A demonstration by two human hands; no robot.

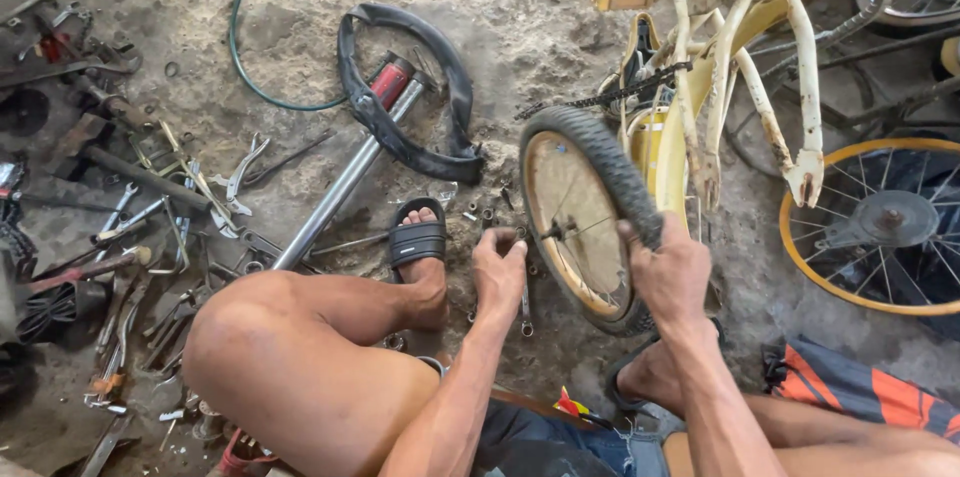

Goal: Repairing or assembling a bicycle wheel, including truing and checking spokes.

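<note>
A small bicycle wheel (pixel 580 207) with a black tyre and yellowish rim stands upright on the dirt floor in front of me. My right hand (pixel 668 272) grips the tyre at its right side and steadies the wheel. My left hand (pixel 499 275) is closed around a wrench (pixel 525 312) near the wheel's axle, low on the left side. The wrench's ring end hangs down below my fingers. A yellow upturned bicycle frame (pixel 735 57) with a loose chain (pixel 610 95) stands just behind the wheel.
A black removed tyre (pixel 400 132) and a floor pump (pixel 350 172) lie on the floor ahead. Several wrenches and pliers (pixel 150 217) are scattered at the left. Another wheel with a yellow rim (pixel 880 227) lies at the right. My sandalled foot (pixel 418 242) rests by the nuts.
</note>
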